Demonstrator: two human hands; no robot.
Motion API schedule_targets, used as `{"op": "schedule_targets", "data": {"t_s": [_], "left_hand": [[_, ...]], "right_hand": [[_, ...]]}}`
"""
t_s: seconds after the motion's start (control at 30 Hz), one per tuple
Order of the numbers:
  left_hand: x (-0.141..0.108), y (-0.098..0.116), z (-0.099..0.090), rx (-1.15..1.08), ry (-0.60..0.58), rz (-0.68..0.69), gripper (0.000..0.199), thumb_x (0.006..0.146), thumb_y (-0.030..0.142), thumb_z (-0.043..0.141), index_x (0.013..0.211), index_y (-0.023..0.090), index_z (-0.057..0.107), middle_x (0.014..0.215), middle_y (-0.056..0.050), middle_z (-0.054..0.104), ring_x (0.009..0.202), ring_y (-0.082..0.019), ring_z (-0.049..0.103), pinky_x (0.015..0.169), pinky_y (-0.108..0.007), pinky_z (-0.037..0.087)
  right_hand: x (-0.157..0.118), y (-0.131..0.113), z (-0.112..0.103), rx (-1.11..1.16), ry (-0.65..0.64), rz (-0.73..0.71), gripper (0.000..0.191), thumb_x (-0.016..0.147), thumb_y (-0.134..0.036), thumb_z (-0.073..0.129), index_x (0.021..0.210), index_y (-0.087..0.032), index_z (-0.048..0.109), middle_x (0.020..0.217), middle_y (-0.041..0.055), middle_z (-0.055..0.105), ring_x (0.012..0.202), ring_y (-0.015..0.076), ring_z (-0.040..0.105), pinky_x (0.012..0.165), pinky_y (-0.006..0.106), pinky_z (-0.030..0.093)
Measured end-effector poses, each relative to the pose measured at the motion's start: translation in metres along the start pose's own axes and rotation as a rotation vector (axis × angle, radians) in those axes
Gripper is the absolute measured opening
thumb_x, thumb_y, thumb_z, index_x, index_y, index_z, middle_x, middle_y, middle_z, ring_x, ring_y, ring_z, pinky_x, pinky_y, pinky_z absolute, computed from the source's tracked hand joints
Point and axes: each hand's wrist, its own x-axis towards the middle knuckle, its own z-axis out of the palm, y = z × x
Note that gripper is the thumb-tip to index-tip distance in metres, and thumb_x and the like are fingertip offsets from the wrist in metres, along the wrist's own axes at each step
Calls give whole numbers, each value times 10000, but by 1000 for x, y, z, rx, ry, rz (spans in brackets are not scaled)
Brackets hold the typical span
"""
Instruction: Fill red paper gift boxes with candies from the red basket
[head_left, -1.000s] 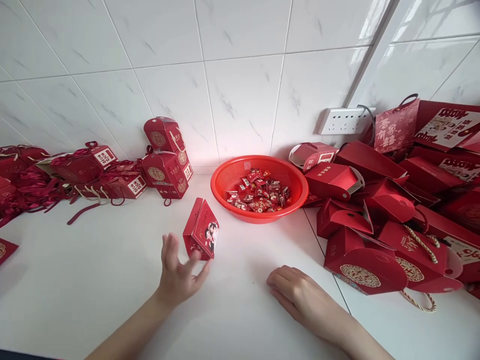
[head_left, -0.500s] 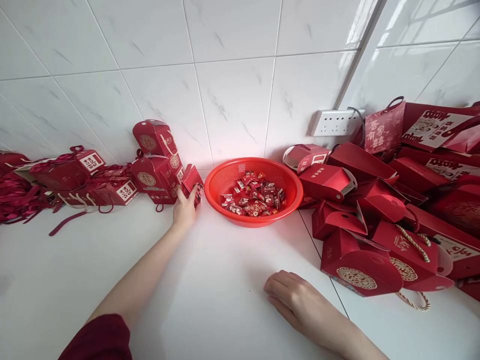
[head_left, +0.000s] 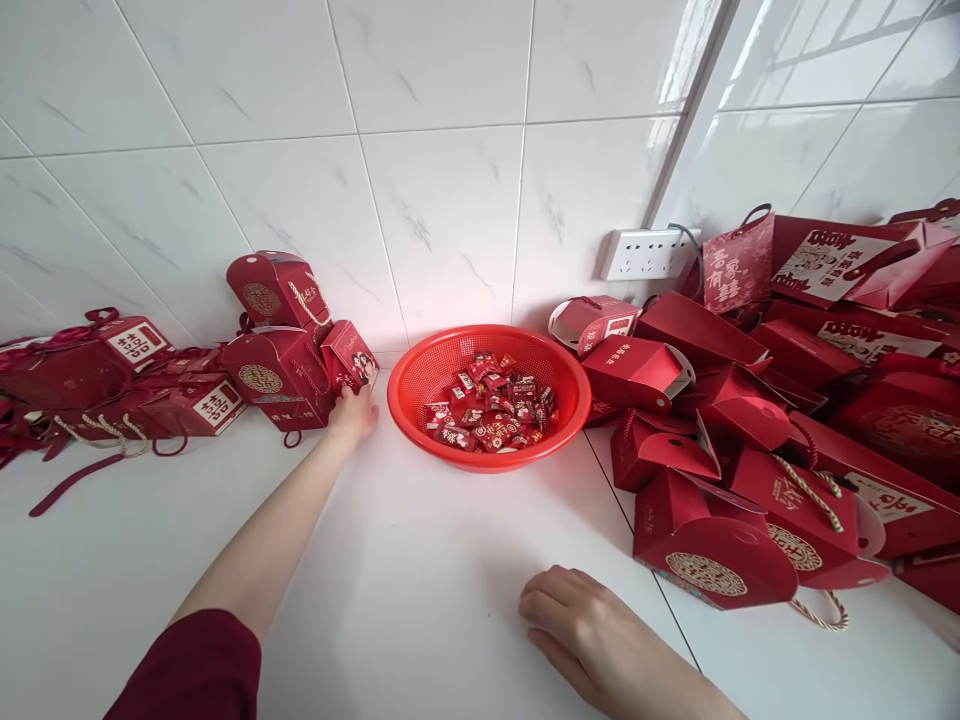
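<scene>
My left hand (head_left: 354,414) is closed at the lower end of a small red gift box (head_left: 346,352), which stands upright against two stacked red gift boxes (head_left: 276,372) by the wall. Its fingertips are partly hidden at the foot of the box. My right hand (head_left: 576,622) rests on the white tabletop (head_left: 420,570), fingers curled together and nothing visible in them. Between and beyond the hands sits a red plastic basket (head_left: 405,425) with many red-wrapped candies (head_left: 491,408) inside.
Many red gift boxes (head_left: 712,540) with rope handles lie piled along the right side. More boxes with ribbons (head_left: 82,375) lie at the far left. A white power strip (head_left: 649,254) is on the tiled wall (head_left: 442,200) behind.
My left hand has set the small box upright against the stacked boxes and moved down to its foot. The view has shifted slightly right; my right hand stays on the table.
</scene>
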Motion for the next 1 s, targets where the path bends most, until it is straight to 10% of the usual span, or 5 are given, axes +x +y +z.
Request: {"op": "schedule_targets", "data": {"t_s": [0.17, 0.4, 0.63, 0.83, 1.0], "left_hand": [[-10, -9, 19, -87, 11, 10, 619, 868, 484, 625, 1399, 175, 558, 1436, -285, 491, 1329, -449, 502, 1065, -575, 415], [-49, -13, 31, -147, -13, 73, 627, 913, 514, 481, 1453, 196, 517, 1579, -218, 387, 1501, -411, 291, 1200, -611, 214], [-102, -12, 25, -163, -31, 146, 676, 933, 536, 454, 1505, 174, 457, 1617, -208, 330, 1512, -412, 268, 1211, -637, 180], [-142, 1, 17, -188, 20, 235, 575, 930, 440, 472, 1418, 142, 537, 1534, -220, 446, 1467, -431, 340, 1186, -645, 247], [-185, 20, -5, -257, 85, 451, 380, 926, 346, 495, 1260, 220, 624, 1354, -94, 604, 1242, -278, 592, 1119, -397, 439]], "right_hand": [[1, -3, -3, -40, -6, -6, 156, 918, -70, 547, 968, -210, 596, 1002, 43, 669, 924, 225, 635, 808, 355, 499], [-1, -2, -10, -116, 20, -49, 97, 970, -152, 537, 1003, -191, 619, 1012, 65, 685, 913, 210, 642, 804, 348, 484], [-16, 6, -43, -95, 304, -119, 179, 1029, -223, 495, 1146, -183, 624, 1168, 107, 691, 1091, 225, 640, 941, 379, 499], [-63, 26, -79, -389, 722, 258, 295, 993, -296, 543, 1270, -205, 588, 1354, 158, 606, 1234, 333, 562, 1004, 535, 459], [-91, 34, -92, -274, 651, 448, 272, 937, -227, 550, 1197, -220, 629, 1094, 101, 705, 925, 274, 688, 780, 421, 553]]}}
